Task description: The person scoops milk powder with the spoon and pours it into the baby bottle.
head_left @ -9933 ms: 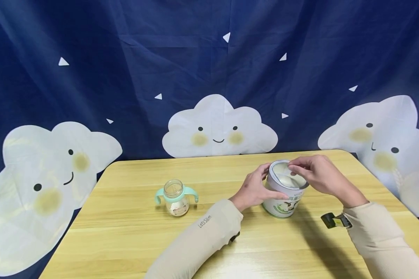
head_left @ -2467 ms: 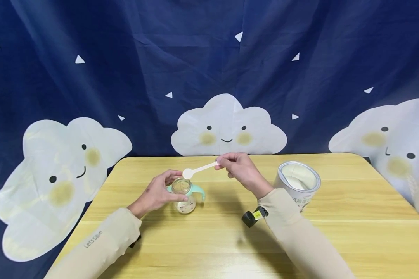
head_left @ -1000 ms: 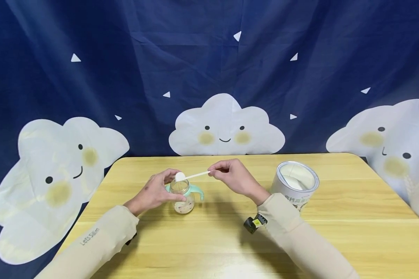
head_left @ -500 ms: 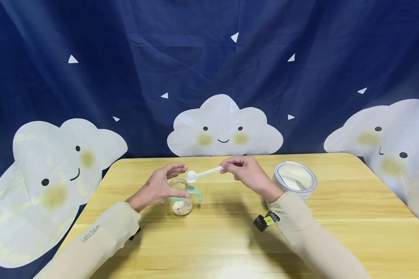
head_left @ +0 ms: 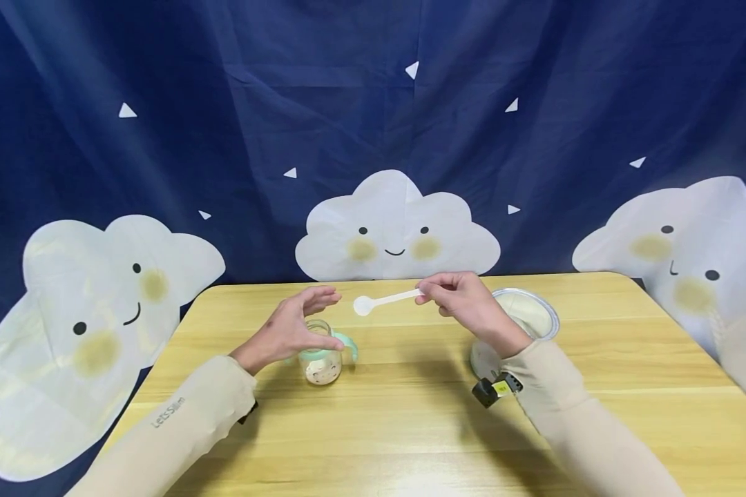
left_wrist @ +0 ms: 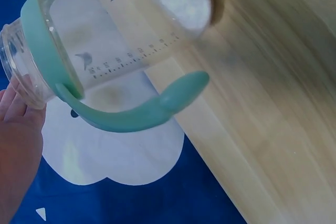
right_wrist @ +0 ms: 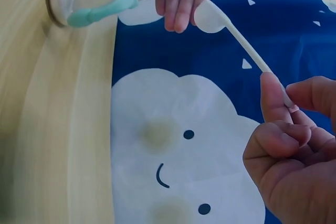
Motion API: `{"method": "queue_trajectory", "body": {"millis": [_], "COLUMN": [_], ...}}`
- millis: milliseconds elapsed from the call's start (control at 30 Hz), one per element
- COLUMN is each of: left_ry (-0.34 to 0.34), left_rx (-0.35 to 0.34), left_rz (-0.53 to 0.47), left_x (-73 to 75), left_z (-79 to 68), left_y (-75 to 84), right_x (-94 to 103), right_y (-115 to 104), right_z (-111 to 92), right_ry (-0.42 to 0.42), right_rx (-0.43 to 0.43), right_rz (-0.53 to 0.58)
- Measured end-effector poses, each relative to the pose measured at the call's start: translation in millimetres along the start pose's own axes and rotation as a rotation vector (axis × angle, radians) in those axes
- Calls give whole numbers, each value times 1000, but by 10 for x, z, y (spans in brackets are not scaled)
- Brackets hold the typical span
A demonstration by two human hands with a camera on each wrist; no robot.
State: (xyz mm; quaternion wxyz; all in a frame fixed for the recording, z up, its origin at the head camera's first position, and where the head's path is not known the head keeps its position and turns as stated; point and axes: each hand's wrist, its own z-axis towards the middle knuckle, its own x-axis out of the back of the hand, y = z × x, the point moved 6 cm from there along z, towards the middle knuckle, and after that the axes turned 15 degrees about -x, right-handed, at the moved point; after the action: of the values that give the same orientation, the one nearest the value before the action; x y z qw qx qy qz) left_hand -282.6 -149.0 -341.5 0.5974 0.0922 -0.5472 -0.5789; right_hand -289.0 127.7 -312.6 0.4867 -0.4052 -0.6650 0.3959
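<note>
My right hand (head_left: 466,304) pinches the end of a white measuring scoop's (head_left: 393,299) handle between thumb and fingers. The scoop hangs in the air between the two hands, its small bowl pointing left. A lidless clear baby bottle (head_left: 323,369) with mint-green handles stands upright on the table, its lower part whitish. My left hand (head_left: 292,324) curves loosely beside the bottle's neck, thumb in front and fingers behind, with gaps visible around it. In the left wrist view the bottle's mint handle (left_wrist: 136,121) and measuring marks show. Printed shapes decorate its side.
An opened milk powder can (head_left: 531,314) stands at the right, partly hidden by my right hand and sleeve. The wooden table (head_left: 385,428) ends at the back against a dark blue curtain (head_left: 323,103) with cloud prints. Each wrist carries a small black camera.
After tipping over the bottle's mouth, the scoop has lifted and moved right toward the can in my right hand. My left fingers have loosened and spread away from the bottle.
</note>
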Motion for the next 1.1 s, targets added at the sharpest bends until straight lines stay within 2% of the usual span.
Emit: {"method": "queue_trajectory", "body": {"millis": [567,767,1100], "left_ry": [-5,-11,-4], "left_rx": [-2,-3,-7], "left_rz": [-4,7,-67], "left_x": [-136,-187,-334], "left_z": [157,215,322], "left_y": [86,111,138], "right_x": [340,419,616], "right_y": [-10,4,53], "right_z": [-182,-227,-306], "right_ry": [8,-5,15], "right_rx": [19,25,28], "right_rz": [-110,-114,-141]}}
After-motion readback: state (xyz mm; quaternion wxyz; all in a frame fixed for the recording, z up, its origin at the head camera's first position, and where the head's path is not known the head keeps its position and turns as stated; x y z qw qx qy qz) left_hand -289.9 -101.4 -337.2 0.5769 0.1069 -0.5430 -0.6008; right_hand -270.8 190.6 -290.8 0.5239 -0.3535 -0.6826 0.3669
